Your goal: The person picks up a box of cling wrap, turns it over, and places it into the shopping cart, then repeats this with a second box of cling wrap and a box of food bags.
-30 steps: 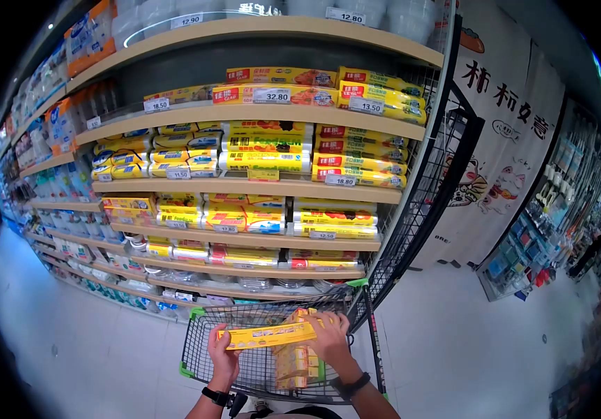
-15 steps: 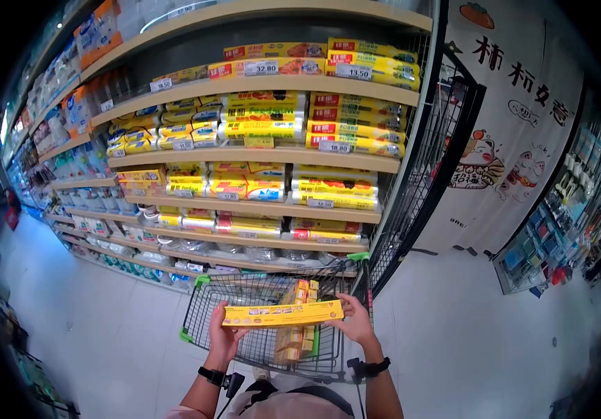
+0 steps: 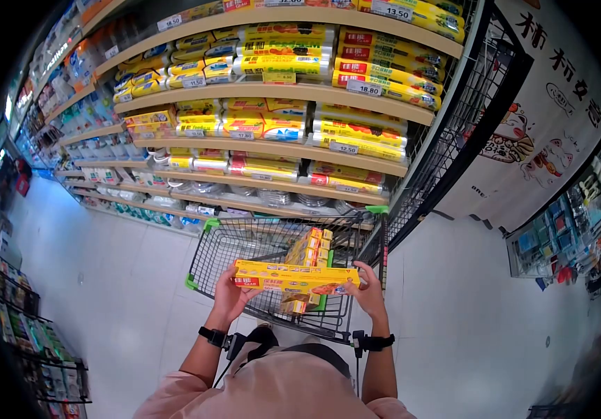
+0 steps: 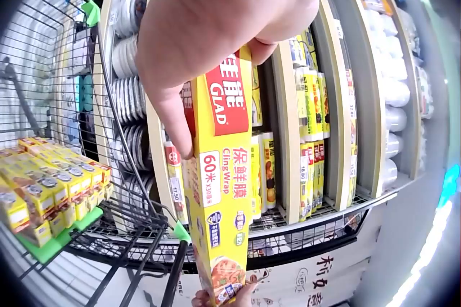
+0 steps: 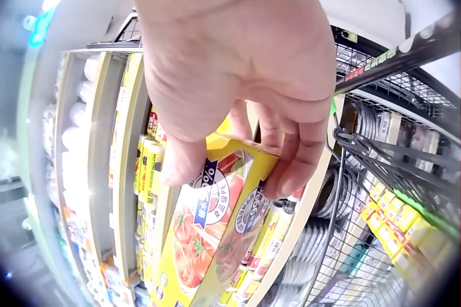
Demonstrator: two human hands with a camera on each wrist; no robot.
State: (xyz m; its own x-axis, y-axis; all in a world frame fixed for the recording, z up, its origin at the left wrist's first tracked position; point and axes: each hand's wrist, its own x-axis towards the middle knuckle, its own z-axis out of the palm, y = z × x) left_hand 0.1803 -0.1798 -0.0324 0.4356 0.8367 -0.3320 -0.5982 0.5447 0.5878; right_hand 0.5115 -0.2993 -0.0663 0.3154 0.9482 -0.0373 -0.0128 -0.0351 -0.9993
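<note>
A long yellow cling wrap box (image 3: 293,278) is held level over the shopping cart (image 3: 206,262), its printed front with a red logo turned toward me. My left hand (image 3: 230,295) grips its left end, and my right hand (image 3: 369,293) grips the right end. In the left wrist view the thumb of the left hand (image 4: 223,26) lies along one side of the box (image 4: 229,170). The right wrist view has the right hand (image 5: 238,62) with thumb and fingers around the box's end (image 5: 209,228). Several small yellow boxes (image 3: 309,246) are stacked in the cart below.
Shelves (image 3: 265,91) ahead carry rolls and boxes of wrap with price tags. A black wire rack (image 3: 447,133) stands at the shelf's right end, beside a printed curtain (image 3: 524,140). Pale tiled floor (image 3: 454,314) lies on both sides of the cart.
The right hand has shifted from over the box to its right end. The box has turned so its logo side faces me. The view has tilted down.
</note>
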